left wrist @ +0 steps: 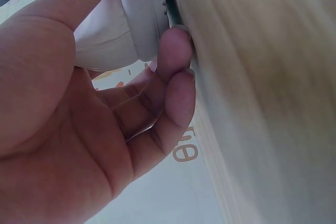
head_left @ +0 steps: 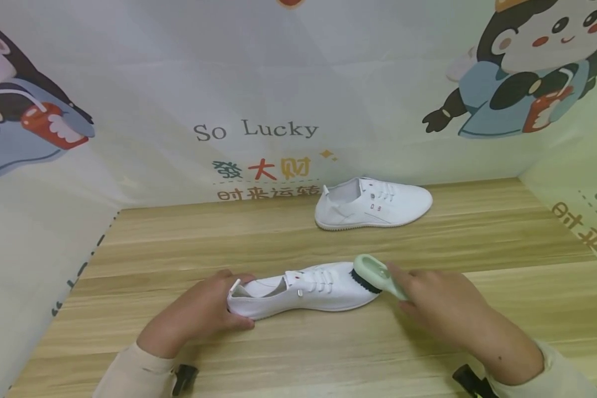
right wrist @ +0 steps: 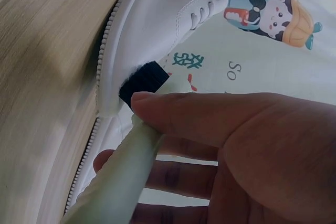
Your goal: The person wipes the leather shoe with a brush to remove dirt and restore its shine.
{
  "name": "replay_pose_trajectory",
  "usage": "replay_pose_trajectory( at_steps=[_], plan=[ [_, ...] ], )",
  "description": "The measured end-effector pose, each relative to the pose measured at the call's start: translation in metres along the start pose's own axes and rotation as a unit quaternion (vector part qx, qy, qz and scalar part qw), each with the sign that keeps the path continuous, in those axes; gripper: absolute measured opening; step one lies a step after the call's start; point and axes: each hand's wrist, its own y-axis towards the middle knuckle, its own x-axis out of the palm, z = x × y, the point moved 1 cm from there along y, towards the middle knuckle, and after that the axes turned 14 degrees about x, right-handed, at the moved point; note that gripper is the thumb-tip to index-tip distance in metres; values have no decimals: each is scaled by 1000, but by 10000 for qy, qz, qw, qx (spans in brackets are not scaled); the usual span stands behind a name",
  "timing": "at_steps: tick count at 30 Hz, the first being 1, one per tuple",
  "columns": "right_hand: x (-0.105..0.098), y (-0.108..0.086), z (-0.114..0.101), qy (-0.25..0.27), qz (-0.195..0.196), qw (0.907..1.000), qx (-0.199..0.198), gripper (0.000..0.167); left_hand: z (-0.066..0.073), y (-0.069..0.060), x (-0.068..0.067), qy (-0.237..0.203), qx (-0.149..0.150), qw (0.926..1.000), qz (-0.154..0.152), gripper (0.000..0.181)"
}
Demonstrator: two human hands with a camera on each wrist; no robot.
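- Holding the nearer white lace-up shoe [head_left: 310, 299] by its heel with the left hand [head_left: 206, 309], spanning it between thumb and fingers; resting its sole on the wood-grain tabletop [head_left: 288, 354].
- Gripping the pale green scrubbing brush [head_left: 375, 271] by its handle in the right hand [head_left: 443, 304]; setting the black bristles [head_left: 364, 283] at the toe, seemingly touching, though not showing clearly how firmly in the dim right wrist view.
- Probably risking a swing of the toe; bracing only at the heel, and so leaving the front free to slew under a sideways stroke.
- Possibly denting the soft-looking upper; pushing down too hard with nothing visible propping it from inside.
- Perhaps snagging the laces [head_left: 323, 280]; carrying a stroke too far back from the toe.
- Standing the second white lace-up shoe [head_left: 378, 210] farther back, near the printed backdrop [head_left: 388, 110]; courting little danger of bumping it, barring an overlong forward sweep.
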Motion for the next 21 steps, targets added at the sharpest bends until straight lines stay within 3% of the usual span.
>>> replay_pose_trajectory(
  at_steps=[21],
  plan=[
    [1,3,6,211,-166,9996,72,57,-1,1,2,-58,-112,9999,-2,66]
  ],
)
